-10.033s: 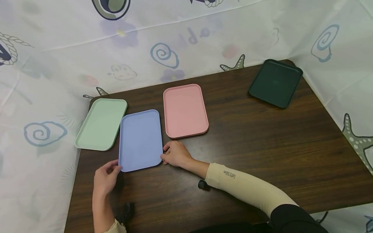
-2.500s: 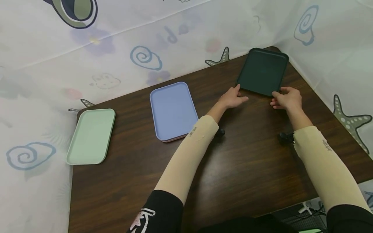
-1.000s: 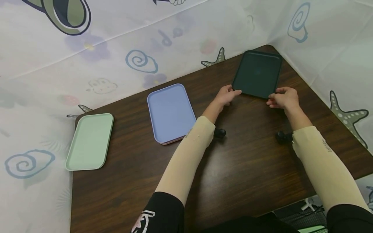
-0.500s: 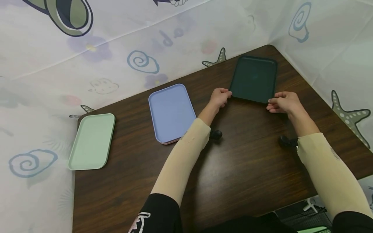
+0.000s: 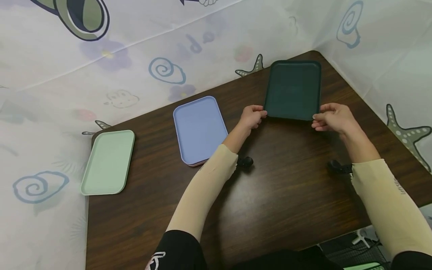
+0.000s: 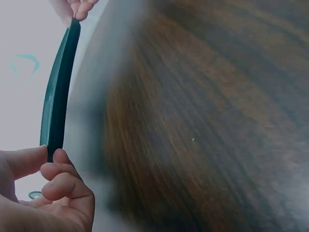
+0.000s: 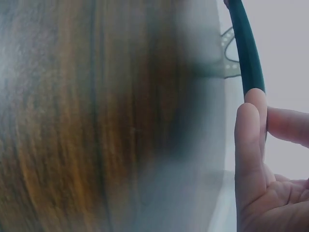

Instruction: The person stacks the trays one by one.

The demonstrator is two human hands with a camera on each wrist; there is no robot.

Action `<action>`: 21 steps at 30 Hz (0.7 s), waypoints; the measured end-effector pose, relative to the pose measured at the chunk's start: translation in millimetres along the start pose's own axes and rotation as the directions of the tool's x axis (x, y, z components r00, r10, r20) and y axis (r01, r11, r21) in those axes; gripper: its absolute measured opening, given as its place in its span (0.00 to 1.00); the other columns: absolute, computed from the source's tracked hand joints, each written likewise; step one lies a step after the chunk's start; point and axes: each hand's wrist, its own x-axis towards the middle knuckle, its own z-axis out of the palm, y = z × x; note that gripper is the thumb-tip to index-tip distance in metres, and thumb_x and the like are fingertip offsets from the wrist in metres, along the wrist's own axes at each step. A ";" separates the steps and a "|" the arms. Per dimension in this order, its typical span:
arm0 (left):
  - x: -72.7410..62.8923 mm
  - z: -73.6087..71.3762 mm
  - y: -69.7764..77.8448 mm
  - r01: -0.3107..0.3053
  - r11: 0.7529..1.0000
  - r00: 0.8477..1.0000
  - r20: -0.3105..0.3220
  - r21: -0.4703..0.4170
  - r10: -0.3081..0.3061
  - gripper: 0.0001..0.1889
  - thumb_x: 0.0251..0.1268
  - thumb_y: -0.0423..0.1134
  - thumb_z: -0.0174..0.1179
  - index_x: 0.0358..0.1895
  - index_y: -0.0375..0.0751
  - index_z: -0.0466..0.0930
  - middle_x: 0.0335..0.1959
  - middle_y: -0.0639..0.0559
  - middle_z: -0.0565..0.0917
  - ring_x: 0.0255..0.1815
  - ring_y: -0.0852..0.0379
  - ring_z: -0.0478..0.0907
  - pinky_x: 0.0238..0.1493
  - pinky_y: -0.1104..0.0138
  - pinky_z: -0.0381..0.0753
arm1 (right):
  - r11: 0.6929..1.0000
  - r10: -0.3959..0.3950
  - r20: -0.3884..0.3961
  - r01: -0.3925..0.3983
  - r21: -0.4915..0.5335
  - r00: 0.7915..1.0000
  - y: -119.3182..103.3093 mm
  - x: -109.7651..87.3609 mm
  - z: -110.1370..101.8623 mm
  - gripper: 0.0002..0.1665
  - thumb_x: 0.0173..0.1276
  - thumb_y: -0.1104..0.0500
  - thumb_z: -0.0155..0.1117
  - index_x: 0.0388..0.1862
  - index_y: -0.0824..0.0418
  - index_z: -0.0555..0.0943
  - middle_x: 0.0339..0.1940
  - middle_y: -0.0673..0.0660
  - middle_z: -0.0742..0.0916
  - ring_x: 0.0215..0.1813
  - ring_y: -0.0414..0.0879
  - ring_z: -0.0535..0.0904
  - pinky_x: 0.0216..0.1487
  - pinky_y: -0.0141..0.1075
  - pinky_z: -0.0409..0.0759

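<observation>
A dark green tray [image 5: 293, 90] is held by its near corners, off the table, near the far right of the head view. My left hand [image 5: 251, 117] pinches the near left corner between thumb and fingers, as the left wrist view also shows with the tray's edge [image 6: 59, 92] seen side-on. On the near right corner, my right hand [image 5: 335, 119] has a similar pinch; in the right wrist view the thumb and fingers meet the tray's rim [image 7: 248, 53]. A blue tray [image 5: 200, 129] lies left of my left hand, with a pinkish rim under it.
A light green tray [image 5: 108, 162] lies at the left end of the dark wooden table [image 5: 270, 195]. Printed cloth [image 5: 135, 67] hangs along the table's back and sides. Below the front edge, some cables and a white object [image 5: 360, 238] show.
Over ten seconds, the blue tray went from beside the light green tray onto the pink one. Recently both hands took hold of the dark green tray, and it shifted left and rose.
</observation>
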 end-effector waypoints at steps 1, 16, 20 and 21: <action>-2.9 -2.1 0.1 -0.003 1.000 1.000 0.005 -0.003 0.003 0.16 0.70 0.39 0.60 0.57 0.41 0.76 0.41 0.48 0.85 0.28 0.57 0.71 0.26 0.70 0.68 | 1.000 -0.010 0.006 0.010 -0.008 1.000 -2.0 -1.0 0.4 0.27 0.72 0.63 0.59 0.63 0.71 0.61 0.27 0.51 0.87 0.28 0.41 0.86 0.33 0.35 0.84; -52.7 -35.3 -9.5 -0.064 0.997 0.998 0.025 -0.032 0.064 0.14 0.68 0.38 0.61 0.52 0.40 0.72 0.42 0.44 0.85 0.25 0.58 0.69 0.25 0.68 0.66 | 0.997 -0.066 0.110 0.071 -0.042 0.992 -20.1 -16.2 17.4 0.25 0.70 0.65 0.61 0.61 0.69 0.63 0.27 0.49 0.87 0.28 0.42 0.86 0.33 0.37 0.84; -67.1 -45.5 -15.2 -0.092 0.995 0.996 0.015 -0.030 0.093 0.13 0.68 0.37 0.60 0.51 0.40 0.70 0.40 0.43 0.84 0.24 0.59 0.68 0.24 0.69 0.65 | 0.993 -0.088 0.144 0.097 -0.063 0.986 -23.9 -18.3 27.1 0.29 0.70 0.65 0.61 0.64 0.73 0.62 0.29 0.50 0.87 0.29 0.43 0.86 0.34 0.39 0.84; -70.1 -47.5 -16.2 -0.101 0.994 0.995 0.012 -0.032 0.101 0.13 0.68 0.36 0.60 0.51 0.39 0.70 0.39 0.43 0.84 0.23 0.59 0.67 0.23 0.69 0.65 | 0.992 -0.093 0.151 0.104 -0.068 0.984 -24.8 -18.6 29.5 0.29 0.70 0.65 0.61 0.64 0.73 0.61 0.29 0.50 0.87 0.29 0.43 0.86 0.35 0.40 0.84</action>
